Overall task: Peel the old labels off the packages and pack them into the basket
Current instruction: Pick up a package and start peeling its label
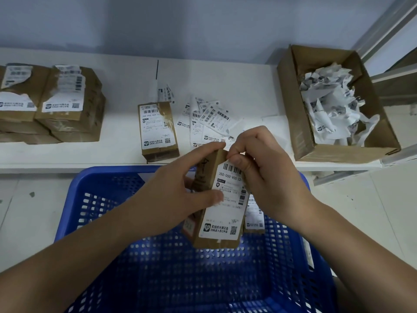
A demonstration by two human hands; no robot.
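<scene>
**Lifting the label's top corner**

I'm holding the cardboard package (217,199) above the blue basket (101,188), my left hand (178,190) curling round its side. My right hand (259,168) is pinching the shipping label (225,208) at its top edge. I'm judging a slow, flat pull avoids tearing.

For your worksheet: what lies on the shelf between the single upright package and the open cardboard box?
Head view: loose peeled labels lie between the package and the box.
</scene>
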